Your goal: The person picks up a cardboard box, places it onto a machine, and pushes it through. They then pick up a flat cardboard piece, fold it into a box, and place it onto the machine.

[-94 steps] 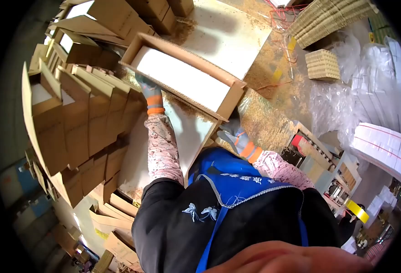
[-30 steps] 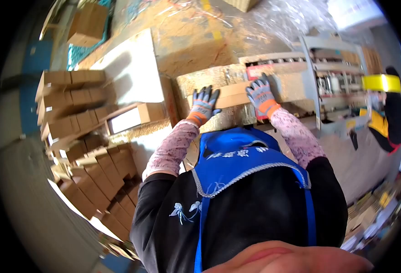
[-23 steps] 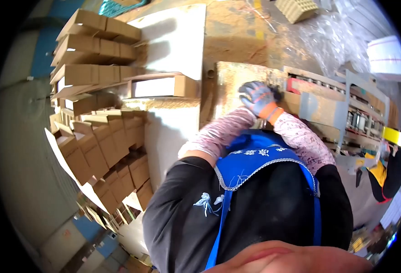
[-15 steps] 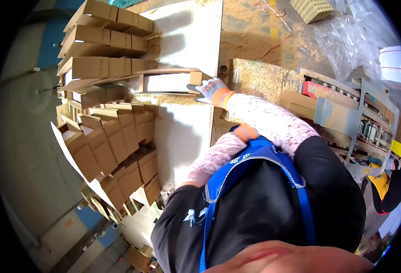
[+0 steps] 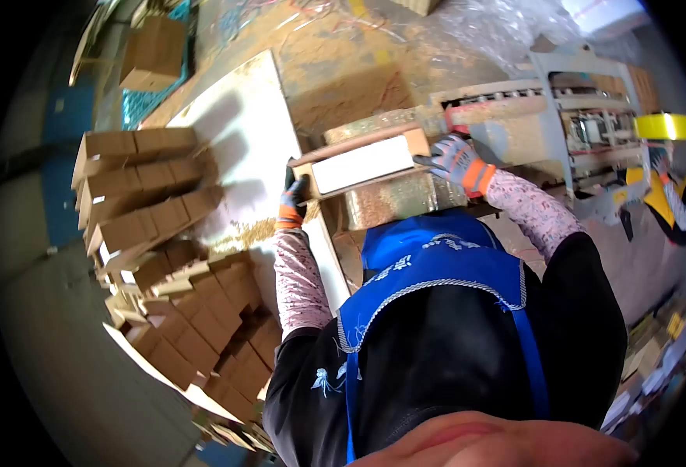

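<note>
Together we hold a long open carton (image 5: 358, 163), brown cardboard with a white block filling its inside. Our left hand (image 5: 292, 201) grips the carton's left end and our right hand (image 5: 456, 159) is closed on its right end, both gloved grey with orange cuffs. Below the carton lies a sawdust-strewn bench (image 5: 393, 202); a white board (image 5: 238, 144) lies just left of the carton, with stacked cardboard boxes (image 5: 136, 187) farther left.
</note>
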The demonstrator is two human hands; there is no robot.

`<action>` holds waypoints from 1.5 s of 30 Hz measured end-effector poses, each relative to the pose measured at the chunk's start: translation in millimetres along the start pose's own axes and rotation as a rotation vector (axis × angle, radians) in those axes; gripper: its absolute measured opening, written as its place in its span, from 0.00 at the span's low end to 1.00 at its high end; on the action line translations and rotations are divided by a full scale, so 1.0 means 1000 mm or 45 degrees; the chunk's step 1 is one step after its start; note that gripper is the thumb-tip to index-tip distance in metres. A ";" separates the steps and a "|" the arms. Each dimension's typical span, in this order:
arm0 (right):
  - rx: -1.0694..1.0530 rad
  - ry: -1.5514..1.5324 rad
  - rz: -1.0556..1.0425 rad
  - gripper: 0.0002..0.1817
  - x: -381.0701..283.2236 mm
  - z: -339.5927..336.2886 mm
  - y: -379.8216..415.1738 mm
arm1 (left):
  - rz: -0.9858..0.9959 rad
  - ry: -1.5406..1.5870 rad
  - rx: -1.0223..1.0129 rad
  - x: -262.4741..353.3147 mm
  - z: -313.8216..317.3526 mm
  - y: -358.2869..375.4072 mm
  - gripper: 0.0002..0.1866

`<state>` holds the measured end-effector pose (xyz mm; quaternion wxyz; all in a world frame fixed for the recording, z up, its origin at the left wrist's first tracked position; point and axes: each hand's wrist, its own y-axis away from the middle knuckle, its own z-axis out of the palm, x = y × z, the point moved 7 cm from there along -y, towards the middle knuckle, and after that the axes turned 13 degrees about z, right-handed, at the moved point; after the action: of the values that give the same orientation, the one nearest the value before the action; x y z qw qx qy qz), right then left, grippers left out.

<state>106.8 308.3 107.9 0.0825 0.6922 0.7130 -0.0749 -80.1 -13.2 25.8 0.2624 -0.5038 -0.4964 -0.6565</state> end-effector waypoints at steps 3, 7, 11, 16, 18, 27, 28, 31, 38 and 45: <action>-0.167 0.134 0.221 0.19 0.041 0.017 0.051 | 0.190 -0.045 -0.304 -0.033 0.075 -0.010 0.30; -0.207 0.134 0.423 0.17 0.068 0.015 0.059 | 0.383 -0.003 -0.281 -0.028 0.109 -0.028 0.33; -0.344 -0.081 0.498 0.23 0.063 0.019 0.042 | 1.036 -1.220 -0.370 0.080 0.147 -0.007 0.30; -0.205 -0.134 0.640 0.32 0.073 0.009 0.020 | 1.102 -1.672 -0.828 0.069 0.175 -0.004 0.32; -0.231 0.043 0.553 0.29 0.070 0.024 0.014 | 1.036 -1.975 -1.053 0.069 0.191 0.024 0.43; 0.185 0.264 0.458 0.12 0.065 0.035 0.048 | 1.176 -1.792 -0.695 0.031 0.236 0.048 0.28; 0.372 0.297 0.520 0.11 0.062 0.006 0.054 | 1.186 -1.765 -0.666 0.031 0.247 0.053 0.28; 0.416 0.082 0.504 0.11 0.040 -0.034 0.066 | 1.178 -1.655 -0.619 0.028 0.275 0.055 0.27; 0.456 -0.424 0.230 0.12 -0.017 -0.030 0.049 | 1.126 -1.087 -0.235 0.037 0.256 0.069 0.24; 0.175 -0.602 -0.132 0.10 -0.056 -0.010 0.039 | 0.325 -1.011 0.393 -0.057 0.059 0.148 0.23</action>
<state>147.2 257.2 130.0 0.1956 0.6220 0.7017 -0.2872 88.9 -22.4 30.2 0.2025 -0.7291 -0.5846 -0.2926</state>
